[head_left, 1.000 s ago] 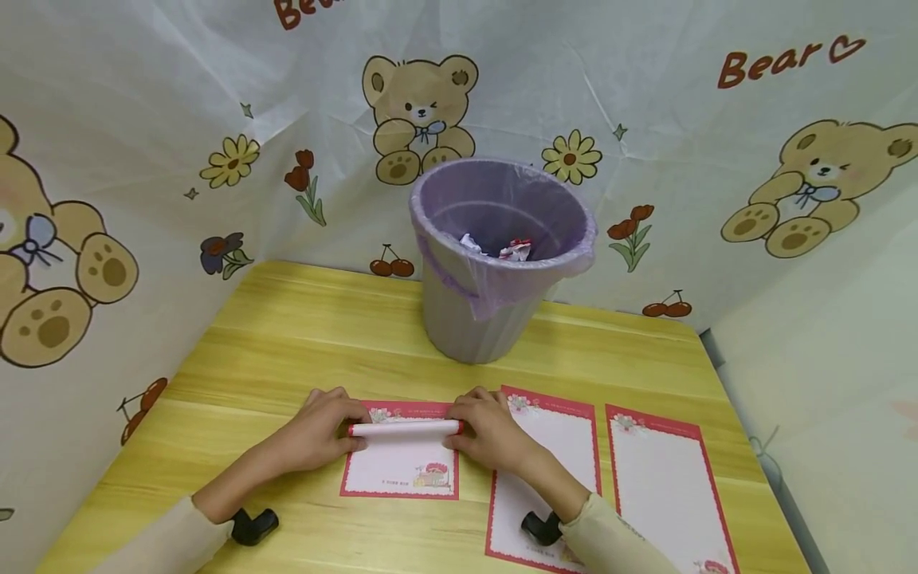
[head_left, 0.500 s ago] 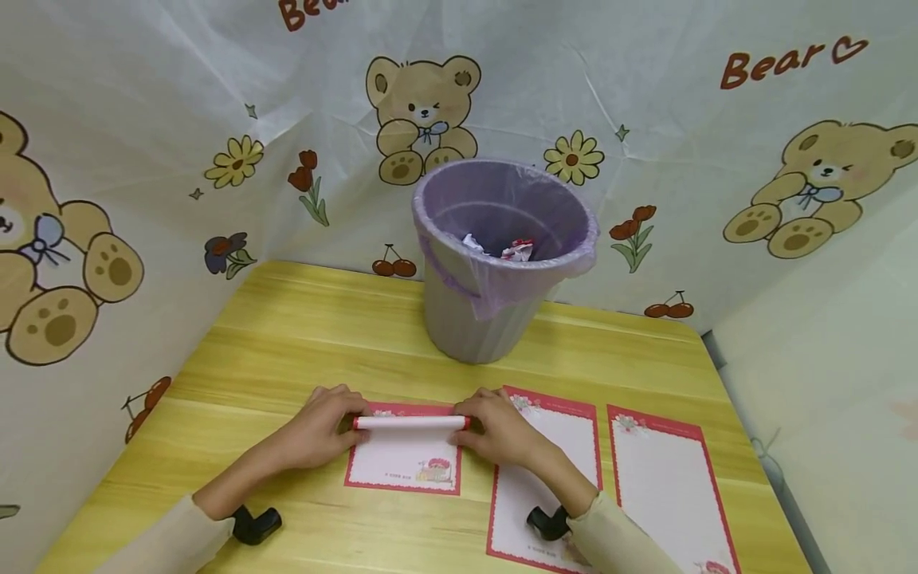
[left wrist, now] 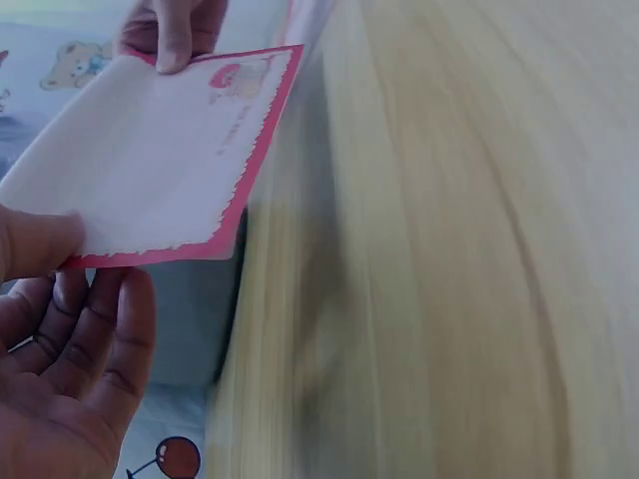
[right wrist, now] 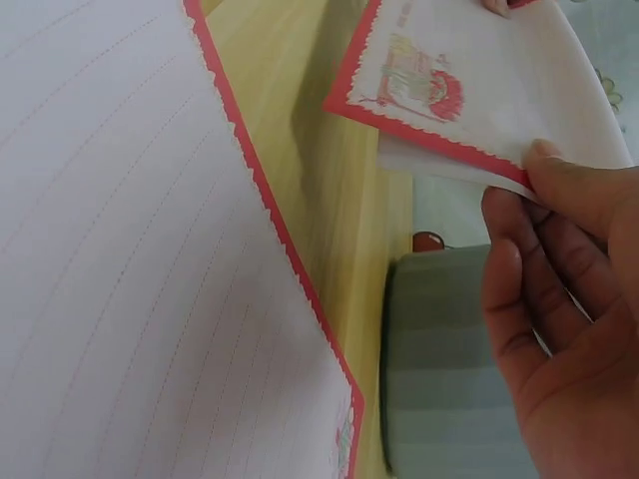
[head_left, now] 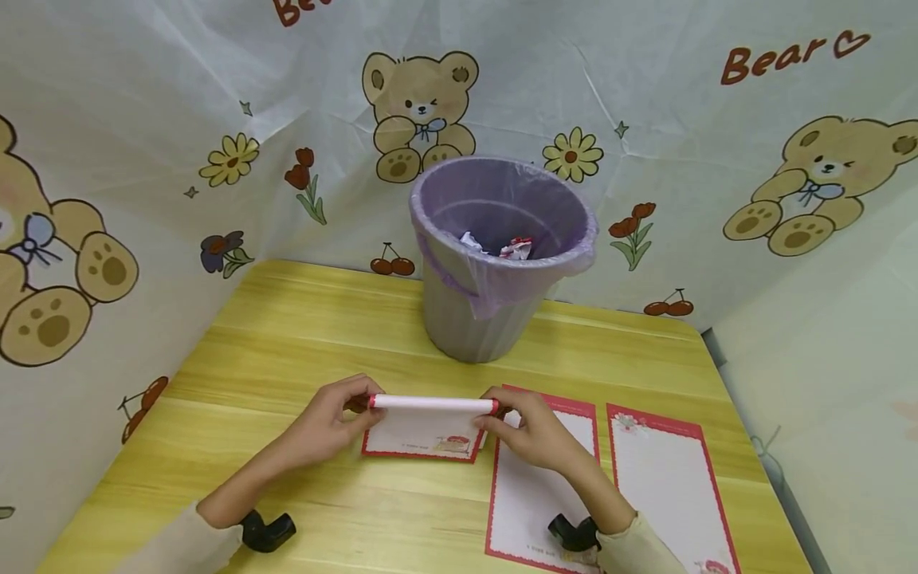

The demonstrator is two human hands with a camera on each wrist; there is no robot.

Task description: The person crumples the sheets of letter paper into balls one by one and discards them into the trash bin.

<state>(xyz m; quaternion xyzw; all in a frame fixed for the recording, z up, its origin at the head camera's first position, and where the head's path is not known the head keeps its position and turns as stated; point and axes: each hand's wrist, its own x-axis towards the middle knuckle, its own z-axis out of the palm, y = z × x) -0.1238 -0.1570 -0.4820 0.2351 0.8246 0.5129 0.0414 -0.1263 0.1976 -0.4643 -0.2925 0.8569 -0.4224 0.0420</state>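
Note:
In the head view a red-bordered sheet of letter paper (head_left: 423, 430) is bent over at its top into a rounded fold. My left hand (head_left: 323, 422) pinches its left edge and my right hand (head_left: 541, 430) pinches the right edge. The left wrist view has the left thumb on the paper's white face (left wrist: 150, 160), with curled fingers (left wrist: 130, 339) below. Seen from the right wrist, a back layer shows under the front edge of the paper (right wrist: 479, 90), and the right thumb presses near the fold. The paper is raised off the table.
Two more red-bordered sheets, one nearer (head_left: 534, 486) and one farther right (head_left: 667, 478), lie flat on the wooden table (head_left: 308, 311). A grey bin (head_left: 469, 319) with a purple liner stands behind, holding crumpled paper (head_left: 515, 249). A bear-print cloth (head_left: 502, 96) hangs around the table.
Both hands have lifted the folded paper off the table and shifted it slightly right and away. Its lower edge has come up with it. The bin and the flat sheets have stayed put.

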